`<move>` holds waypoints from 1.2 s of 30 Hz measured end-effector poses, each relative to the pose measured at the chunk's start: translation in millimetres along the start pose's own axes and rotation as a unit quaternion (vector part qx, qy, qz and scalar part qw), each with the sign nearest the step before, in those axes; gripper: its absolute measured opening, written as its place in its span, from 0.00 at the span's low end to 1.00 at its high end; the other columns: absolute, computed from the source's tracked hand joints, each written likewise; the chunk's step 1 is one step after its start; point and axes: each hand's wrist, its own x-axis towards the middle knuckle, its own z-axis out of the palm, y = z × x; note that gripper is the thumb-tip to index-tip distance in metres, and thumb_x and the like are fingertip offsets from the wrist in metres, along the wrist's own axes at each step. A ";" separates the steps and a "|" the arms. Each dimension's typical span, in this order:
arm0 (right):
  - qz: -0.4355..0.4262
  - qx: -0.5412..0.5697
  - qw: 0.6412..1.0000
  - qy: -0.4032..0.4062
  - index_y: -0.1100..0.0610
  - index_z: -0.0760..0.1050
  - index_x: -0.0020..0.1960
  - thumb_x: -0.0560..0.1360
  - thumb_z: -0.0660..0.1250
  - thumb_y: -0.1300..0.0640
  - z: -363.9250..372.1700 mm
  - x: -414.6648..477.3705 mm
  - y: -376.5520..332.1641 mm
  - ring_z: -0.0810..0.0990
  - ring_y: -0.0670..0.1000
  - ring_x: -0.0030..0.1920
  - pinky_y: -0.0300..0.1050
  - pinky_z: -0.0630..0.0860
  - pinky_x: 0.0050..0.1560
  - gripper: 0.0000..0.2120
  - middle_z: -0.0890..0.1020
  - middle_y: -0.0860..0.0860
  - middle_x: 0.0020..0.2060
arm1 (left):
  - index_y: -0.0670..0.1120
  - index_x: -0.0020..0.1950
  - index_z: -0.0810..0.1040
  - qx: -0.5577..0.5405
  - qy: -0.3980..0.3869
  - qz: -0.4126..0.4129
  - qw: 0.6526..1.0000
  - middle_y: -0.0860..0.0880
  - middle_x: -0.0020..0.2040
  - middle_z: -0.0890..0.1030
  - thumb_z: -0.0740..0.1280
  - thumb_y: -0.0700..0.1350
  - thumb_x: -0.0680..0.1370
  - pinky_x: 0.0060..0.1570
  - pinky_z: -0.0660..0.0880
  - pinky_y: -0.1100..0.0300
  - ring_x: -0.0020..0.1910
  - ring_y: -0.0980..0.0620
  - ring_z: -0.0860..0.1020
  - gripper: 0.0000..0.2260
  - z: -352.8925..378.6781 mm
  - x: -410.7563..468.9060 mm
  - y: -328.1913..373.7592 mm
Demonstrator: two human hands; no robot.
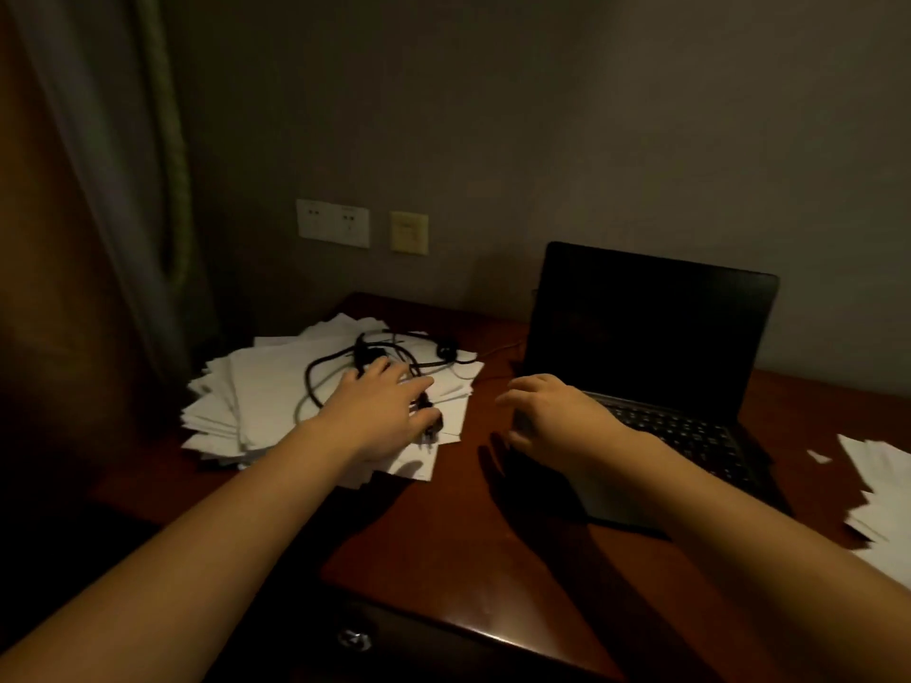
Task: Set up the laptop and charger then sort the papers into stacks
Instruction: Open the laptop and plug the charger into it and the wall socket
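Observation:
A black laptop (650, 337) stands open on the dark wooden desk (443, 544), its screen dark. Left of it lies a loose pile of white papers (266, 401). A tangled black charger cable (320, 372) lies on top of that pile. My left hand (384, 411) lies over the charger's near end with fingers stretched out, and a black plug (431, 428) shows just under it. My right hand (547, 421) hovers at the laptop's front left corner, fingers loosely curled and holding nothing.
White wall sockets (332, 222) and a yellowish plate (409, 232) sit on the wall behind the papers. A second heap of papers (882, 490) lies at the right edge. A curtain (123, 189) hangs at left. A drawer knob (354, 639) shows below the desk's front edge.

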 end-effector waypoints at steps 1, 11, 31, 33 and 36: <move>-0.005 0.000 1.000 -0.005 0.46 0.68 0.75 0.80 0.64 0.42 0.0 7.2 -7.3 0.62 0.54 0.76 0.53 0.67 0.74 0.25 0.67 0.50 0.76 | 0.58 0.80 0.56 -0.004 -0.005 -0.012 1.000 0.48 0.81 0.55 0.51 0.63 0.83 0.75 0.53 0.43 0.80 0.45 0.50 0.26 1.3 -2.9 -12.3; -0.039 0.000 0.999 -0.023 0.44 0.61 0.78 0.82 0.61 0.57 7.0 74.6 -38.2 0.65 0.54 0.74 0.50 0.70 0.68 0.26 0.68 0.50 0.75 | 0.59 0.78 0.61 -0.039 0.010 -0.027 0.999 0.50 0.80 0.59 0.56 0.59 0.82 0.75 0.53 0.47 0.79 0.47 0.54 0.23 33.2 -2.9 -76.1; -0.097 0.175 0.978 0.050 0.50 0.74 0.68 0.80 0.65 0.58 28.5 150.9 -13.8 0.76 0.47 0.51 0.42 0.75 0.48 0.17 0.79 0.49 0.60 | 0.55 0.58 0.71 -0.080 0.085 0.023 0.993 0.53 0.51 0.80 0.70 0.55 0.76 0.45 0.77 0.53 0.47 0.52 0.77 0.14 18.2 108.1 -116.9; -0.099 0.184 0.975 0.081 0.52 0.75 0.65 0.80 0.63 0.52 30.3 155.9 -11.4 0.78 0.49 0.50 0.44 0.76 0.47 0.15 0.81 0.49 0.56 | 0.53 0.58 0.72 -0.071 0.091 0.030 0.993 0.52 0.51 0.80 0.70 0.53 0.77 0.45 0.76 0.54 0.48 0.51 0.77 0.14 15.6 126.1 -119.8; -0.085 0.203 0.968 0.124 0.52 0.77 0.61 0.77 0.54 0.41 29.6 164.0 -8.9 0.78 0.50 0.45 0.51 0.78 0.44 0.22 0.81 0.49 0.48 | 0.52 0.58 0.72 -0.045 0.100 0.032 0.993 0.50 0.52 0.78 0.70 0.51 0.77 0.39 0.69 0.56 0.46 0.50 0.75 0.12 16.6 154.9 -121.6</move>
